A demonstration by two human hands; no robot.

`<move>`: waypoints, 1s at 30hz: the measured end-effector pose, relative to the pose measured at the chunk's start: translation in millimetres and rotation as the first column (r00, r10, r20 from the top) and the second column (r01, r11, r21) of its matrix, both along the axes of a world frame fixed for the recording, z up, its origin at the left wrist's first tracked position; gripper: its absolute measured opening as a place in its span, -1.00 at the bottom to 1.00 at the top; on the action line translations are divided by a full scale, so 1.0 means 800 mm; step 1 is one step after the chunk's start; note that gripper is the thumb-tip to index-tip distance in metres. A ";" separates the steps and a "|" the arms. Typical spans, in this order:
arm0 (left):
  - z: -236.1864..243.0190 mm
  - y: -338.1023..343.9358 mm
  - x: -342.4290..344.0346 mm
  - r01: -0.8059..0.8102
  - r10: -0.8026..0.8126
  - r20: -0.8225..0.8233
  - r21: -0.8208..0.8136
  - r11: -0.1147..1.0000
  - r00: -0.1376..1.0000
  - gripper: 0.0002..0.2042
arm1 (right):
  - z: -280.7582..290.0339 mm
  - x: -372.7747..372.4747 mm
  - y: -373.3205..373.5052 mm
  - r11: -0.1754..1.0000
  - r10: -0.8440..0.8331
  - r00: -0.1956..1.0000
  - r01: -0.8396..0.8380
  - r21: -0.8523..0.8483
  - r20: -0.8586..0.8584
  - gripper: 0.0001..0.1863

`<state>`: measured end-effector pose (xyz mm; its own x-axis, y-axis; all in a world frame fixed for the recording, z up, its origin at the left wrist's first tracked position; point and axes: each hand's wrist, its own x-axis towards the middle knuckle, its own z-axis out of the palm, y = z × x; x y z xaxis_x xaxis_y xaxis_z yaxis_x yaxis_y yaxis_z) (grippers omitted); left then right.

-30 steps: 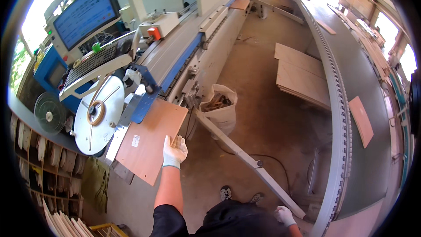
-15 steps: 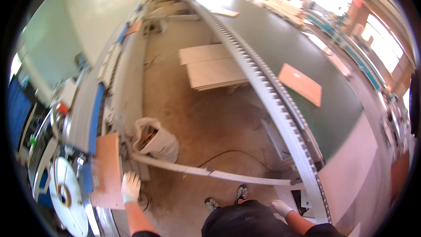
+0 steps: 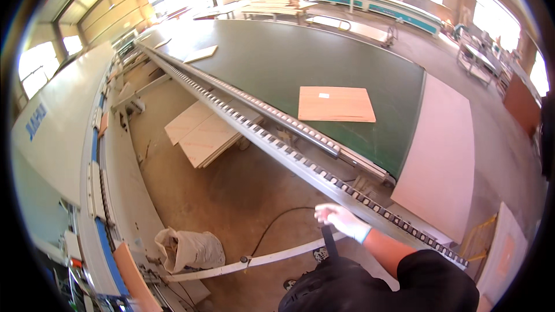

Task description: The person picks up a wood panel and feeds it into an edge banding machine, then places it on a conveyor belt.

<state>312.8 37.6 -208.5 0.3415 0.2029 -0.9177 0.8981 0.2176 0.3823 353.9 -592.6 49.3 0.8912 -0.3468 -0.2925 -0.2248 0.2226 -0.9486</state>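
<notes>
My right hand [image 3: 341,219], in a white glove, hovers beside a long metal roller rail [image 3: 295,159], fingers loosely bent and apart, apparently holding nothing. I cannot make out my left hand. A brown board [image 3: 130,271] with blurred lower end lies on the machine at lower left. Past the rail, a rectangular wood-coloured board [image 3: 335,110] with a white label lies on the dark green table surface [image 3: 312,58]. A pale panel [image 3: 436,156] adjoins that table on the right. Beneath the rail are stacked pale boards [image 3: 205,144].
A white sack of offcuts [image 3: 199,248] stands near a low diagonal bar [image 3: 248,263] and a cable on the floor. A long machine [image 3: 115,179] runs along the left. Behind are stacked timber [image 3: 272,8], a teal machine [image 3: 381,11] and a leaning panel [image 3: 503,260] at right.
The view has swung rightward, toward the green table. My left hand has left the brown board and the picture. My right hand has risen forward beside the rail, fingers looser.
</notes>
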 end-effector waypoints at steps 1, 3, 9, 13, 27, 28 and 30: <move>0.013 -0.024 -0.005 0.045 -0.045 -0.008 -0.001 0.999 0.999 -0.60 | 0.016 0.008 -0.024 0.998 -0.005 0.996 0.011 -0.062 0.093 -0.58; 0.016 -0.068 0.001 0.159 -0.159 -0.015 -0.007 0.987 0.987 -0.59 | 0.010 0.009 -0.083 0.992 -0.113 0.977 0.121 -0.033 0.182 -0.60; 0.020 -0.138 0.045 0.378 -0.378 -0.002 0.050 0.925 0.926 -0.56 | -0.004 -0.049 -0.210 0.836 -0.549 0.823 0.542 0.086 0.147 -0.66; 0.012 -0.162 0.073 0.460 -0.463 0.019 0.081 0.884 0.886 -0.53 | -0.049 -0.112 -0.261 0.648 -0.748 0.664 0.729 0.223 0.004 -0.72; 0.107 -0.405 0.034 0.925 -0.939 0.323 0.307 0.224 0.121 -0.60 | -0.220 -0.295 -0.342 0.343 -0.851 0.379 0.925 0.163 -0.364 -0.62; 0.127 -0.422 0.027 0.934 -0.895 0.446 0.313 0.171 0.015 -0.61 | -0.225 -0.296 -0.352 0.320 -0.880 0.355 0.934 0.160 -0.315 -0.60; 0.174 -0.451 0.028 0.952 -0.935 0.349 0.262 0.158 0.059 -0.62 | -0.229 -0.293 -0.374 0.328 -0.883 0.367 0.928 0.175 -0.292 -0.59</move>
